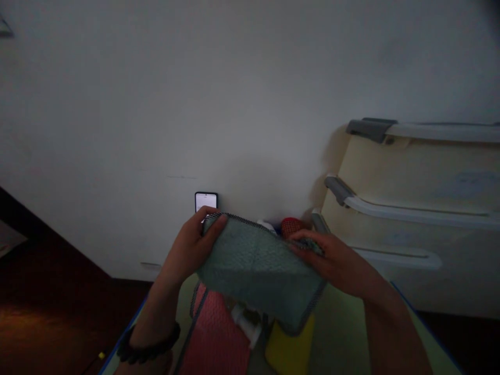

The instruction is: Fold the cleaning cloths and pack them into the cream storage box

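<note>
Over the worktop (344, 333), I see the green cloth (253, 260) lifted and mostly spread, though its right end is bunched; how much remains I can't judge. My left hand (195, 245) pinches its upper left corner, and my right hand (336, 263) grips the bunched end. Below, the pink cloth (219, 338) lies toward the left edge, with a yellow thing (289, 349) to its right. A red basket (291, 226) sits toward the far edge, the phone (206, 200) upright toward the far left corner, and a white object (247, 325) beside the pink cloth.

red container (290, 226) obstacle behind right hand (332, 260)
</note>
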Demonstrator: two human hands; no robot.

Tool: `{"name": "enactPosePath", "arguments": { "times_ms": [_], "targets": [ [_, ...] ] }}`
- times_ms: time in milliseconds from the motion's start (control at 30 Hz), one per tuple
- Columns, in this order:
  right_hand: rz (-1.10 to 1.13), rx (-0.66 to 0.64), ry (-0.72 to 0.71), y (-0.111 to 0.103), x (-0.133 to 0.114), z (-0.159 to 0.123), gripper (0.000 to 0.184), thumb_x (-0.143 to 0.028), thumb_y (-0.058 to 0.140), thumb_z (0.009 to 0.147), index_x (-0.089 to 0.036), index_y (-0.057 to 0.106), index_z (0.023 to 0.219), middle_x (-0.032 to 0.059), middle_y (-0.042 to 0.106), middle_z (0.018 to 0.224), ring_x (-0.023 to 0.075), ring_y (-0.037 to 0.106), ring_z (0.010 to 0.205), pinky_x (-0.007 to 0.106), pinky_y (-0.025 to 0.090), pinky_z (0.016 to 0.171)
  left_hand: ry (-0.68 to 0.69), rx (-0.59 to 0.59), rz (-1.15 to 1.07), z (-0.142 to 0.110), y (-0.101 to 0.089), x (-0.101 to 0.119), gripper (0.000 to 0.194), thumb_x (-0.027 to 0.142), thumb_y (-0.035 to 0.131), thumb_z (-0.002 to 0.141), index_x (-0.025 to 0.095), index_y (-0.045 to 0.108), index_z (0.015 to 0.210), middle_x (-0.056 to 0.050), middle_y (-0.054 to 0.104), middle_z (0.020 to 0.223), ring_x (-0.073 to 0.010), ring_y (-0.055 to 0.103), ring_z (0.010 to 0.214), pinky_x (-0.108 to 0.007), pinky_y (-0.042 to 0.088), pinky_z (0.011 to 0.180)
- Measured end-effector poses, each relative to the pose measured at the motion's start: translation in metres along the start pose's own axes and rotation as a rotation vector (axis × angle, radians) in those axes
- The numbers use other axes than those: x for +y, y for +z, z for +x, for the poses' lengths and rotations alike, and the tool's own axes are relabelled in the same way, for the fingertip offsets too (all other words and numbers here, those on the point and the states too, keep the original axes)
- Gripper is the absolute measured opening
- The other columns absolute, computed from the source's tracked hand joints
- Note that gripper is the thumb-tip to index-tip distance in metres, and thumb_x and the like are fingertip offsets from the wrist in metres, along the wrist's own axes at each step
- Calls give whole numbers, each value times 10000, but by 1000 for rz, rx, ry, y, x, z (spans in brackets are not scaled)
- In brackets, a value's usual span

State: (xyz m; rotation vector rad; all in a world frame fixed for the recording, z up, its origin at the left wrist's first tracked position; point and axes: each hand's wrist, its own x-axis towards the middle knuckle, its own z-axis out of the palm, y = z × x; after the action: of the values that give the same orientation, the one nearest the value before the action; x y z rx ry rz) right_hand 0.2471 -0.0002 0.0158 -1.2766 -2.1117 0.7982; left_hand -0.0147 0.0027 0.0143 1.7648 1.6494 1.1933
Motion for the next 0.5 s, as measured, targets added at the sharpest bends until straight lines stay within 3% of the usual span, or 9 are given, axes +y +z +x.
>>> {"name": "enactPosePath", "arguments": {
  "times_ms": [200,300,400,500],
  "targets": [
    [227,292,22,0,3,3,260,-438,420,906,-220,555,863,-14,528,730,138,512,660,235,404,553,-108,-316,-223,-4,-17,-7,385,402,752,619,219,528,874,69,494,576,-115,478,475,-196,362,414],
    [213,359,20,2,4,5,252,-433,423,904,-219,550,863,-10,518,729,146,506,682,246,391,570,-88,-259,-156,-2,-19,-12,292,412,718,659,202,555,778,63,466,550,-106,449,476,-187,332,414],
    [97,434,28,5,7,8,234,-423,444,893,-215,549,916,-3,526,738,158,508,697,265,387,592,18,-165,-38,3,-16,-18,204,366,658,714,186,562,721,47,486,577,-106,451,519,-186,334,448],
    [32,348,29,7,14,10,241,-401,470,883,-205,540,1004,9,570,764,164,543,694,282,419,611,77,-165,125,9,-10,-25,122,300,578,744,181,574,768,22,567,628,-135,518,576,-217,401,521]
  ]
}}
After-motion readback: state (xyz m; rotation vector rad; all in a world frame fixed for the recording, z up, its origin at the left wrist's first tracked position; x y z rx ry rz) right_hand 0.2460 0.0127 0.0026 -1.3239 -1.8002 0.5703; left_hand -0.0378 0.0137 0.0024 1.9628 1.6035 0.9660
